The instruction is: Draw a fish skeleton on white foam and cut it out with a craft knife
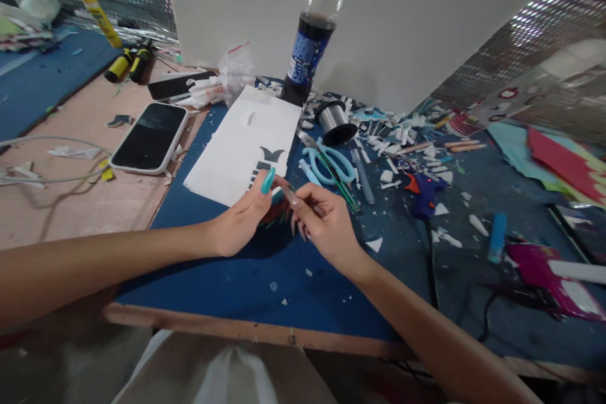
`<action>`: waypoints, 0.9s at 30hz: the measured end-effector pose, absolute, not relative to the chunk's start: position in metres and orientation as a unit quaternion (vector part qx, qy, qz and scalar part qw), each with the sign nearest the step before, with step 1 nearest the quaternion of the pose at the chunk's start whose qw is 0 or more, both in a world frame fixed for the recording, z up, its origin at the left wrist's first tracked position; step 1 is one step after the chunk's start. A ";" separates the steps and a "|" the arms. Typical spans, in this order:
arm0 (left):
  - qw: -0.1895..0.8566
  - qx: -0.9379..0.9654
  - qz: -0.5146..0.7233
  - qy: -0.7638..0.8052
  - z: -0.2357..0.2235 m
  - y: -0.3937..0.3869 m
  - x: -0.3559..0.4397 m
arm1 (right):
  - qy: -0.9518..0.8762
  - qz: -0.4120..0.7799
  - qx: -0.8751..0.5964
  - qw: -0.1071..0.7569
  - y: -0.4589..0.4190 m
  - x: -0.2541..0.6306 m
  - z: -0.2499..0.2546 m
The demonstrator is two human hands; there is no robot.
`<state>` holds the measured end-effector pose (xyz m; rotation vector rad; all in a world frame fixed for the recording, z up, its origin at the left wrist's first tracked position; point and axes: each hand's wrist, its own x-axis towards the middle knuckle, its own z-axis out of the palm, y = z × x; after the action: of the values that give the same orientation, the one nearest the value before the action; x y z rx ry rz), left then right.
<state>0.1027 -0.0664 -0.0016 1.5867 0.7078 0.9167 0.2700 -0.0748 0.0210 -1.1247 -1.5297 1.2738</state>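
My left hand (246,211), with long teal nails, is closed near the lower edge of a white paper sheet (237,139); its thumb points up. Close against it, my right hand (326,221) pinches with thumb and forefinger at the left fingertips. Whatever lies between the fingers is too small or hidden to make out. Dark cut-out shapes (271,154) lie on the sheet just beyond my hands. Light-blue scissors (350,170), a green pencil-like stick (338,180) and a grey-blue pen-like tool (362,177) lie past my right hand.
A cola bottle (307,50) stands behind the sheet, beside a wire spool (334,120). A phone (150,139) lies left. White scraps (402,132) are strewn at the back right, near a blue glue gun (428,194) with a cord. Coloured paper (563,164) lies far right.
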 end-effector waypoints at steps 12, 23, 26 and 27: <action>0.550 0.667 0.354 0.356 0.014 -0.063 0.106 | -0.670 0.408 -0.439 0.438 -0.072 0.279 0.021; 0.598 0.633 0.389 0.302 0.011 -0.065 0.106 | -0.734 0.342 -0.395 0.434 -0.067 0.285 0.026; 0.583 0.648 0.384 0.304 0.010 -0.065 0.104 | -0.790 0.266 -0.356 0.422 -0.063 0.290 0.025; 0.577 0.653 0.383 0.307 0.009 -0.065 0.104 | -0.808 0.242 -0.337 0.417 -0.062 0.292 0.024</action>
<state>0.1036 -0.0653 0.0089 1.5286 0.7194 0.8958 0.2919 -0.0621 0.0240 -0.8464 -2.0286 0.6074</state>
